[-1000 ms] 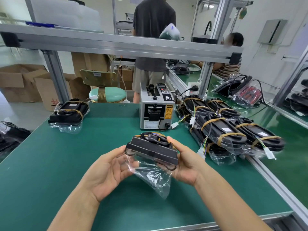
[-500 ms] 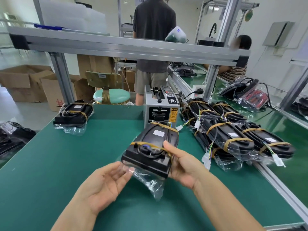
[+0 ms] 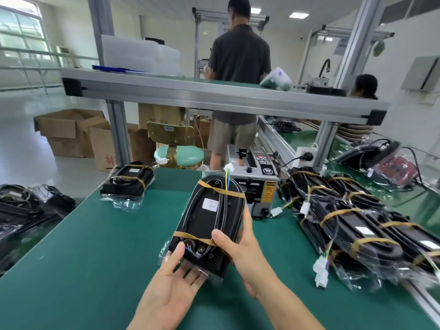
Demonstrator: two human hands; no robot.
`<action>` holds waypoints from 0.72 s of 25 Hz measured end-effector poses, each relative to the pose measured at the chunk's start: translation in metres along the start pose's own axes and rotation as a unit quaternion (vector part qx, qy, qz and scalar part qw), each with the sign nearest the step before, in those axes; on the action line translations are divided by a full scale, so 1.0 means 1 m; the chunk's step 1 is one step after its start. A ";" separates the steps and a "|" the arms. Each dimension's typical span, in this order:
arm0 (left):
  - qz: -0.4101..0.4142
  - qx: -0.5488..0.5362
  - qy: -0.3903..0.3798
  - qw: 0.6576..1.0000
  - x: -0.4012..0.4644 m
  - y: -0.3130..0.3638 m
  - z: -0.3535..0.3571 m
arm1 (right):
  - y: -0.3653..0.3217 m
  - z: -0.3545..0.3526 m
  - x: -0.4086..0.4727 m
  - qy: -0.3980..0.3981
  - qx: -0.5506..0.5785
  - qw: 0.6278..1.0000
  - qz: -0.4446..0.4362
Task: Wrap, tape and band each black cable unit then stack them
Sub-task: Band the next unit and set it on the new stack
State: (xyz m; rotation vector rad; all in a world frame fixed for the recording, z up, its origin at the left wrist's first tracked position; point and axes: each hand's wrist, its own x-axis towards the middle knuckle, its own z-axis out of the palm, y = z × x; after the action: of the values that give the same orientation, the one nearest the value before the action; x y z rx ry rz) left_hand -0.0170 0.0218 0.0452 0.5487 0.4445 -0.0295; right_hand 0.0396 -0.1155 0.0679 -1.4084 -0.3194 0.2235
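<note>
The black cable unit, sleeved in clear plastic and bound by two tan rubber bands, is held above the middle of the green table, its long axis pointing away from the person and its far end tilted up. A white label sits on its upper face, and coloured wires end in a white connector at the far tip. The right hand grips its right side, thumb pressed on the near band and fingers curled under the body. The left hand lies open, palm up, beneath the near end, fingers straight against the plastic and thumb touching the near left corner. Behind the unit, at the table's far edge, stands a tape dispenser. A stack of banded units runs along the right edge. One more banded unit lies at the far left corner.
</note>
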 end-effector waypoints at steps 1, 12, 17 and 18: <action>0.014 -0.004 0.007 1.000 0.005 0.005 0.001 | 0.001 0.005 0.008 0.004 -0.006 1.000 0.003; 0.097 -0.012 0.088 0.991 0.089 0.082 0.014 | -0.002 0.034 0.092 -0.016 -0.128 0.989 0.077; 0.138 0.016 0.167 0.976 0.153 0.119 0.037 | 0.036 0.017 0.068 -0.081 -0.423 0.899 0.072; 0.140 0.012 0.180 0.974 0.165 0.124 0.039 | 0.037 0.012 0.064 -0.098 -0.477 0.872 0.058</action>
State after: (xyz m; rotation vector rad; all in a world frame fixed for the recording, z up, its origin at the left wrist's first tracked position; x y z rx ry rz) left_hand 0.1653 0.1229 0.0679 0.6380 0.7162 0.3397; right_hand 0.0966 -0.0771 0.0383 -2.4002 -0.5539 0.3297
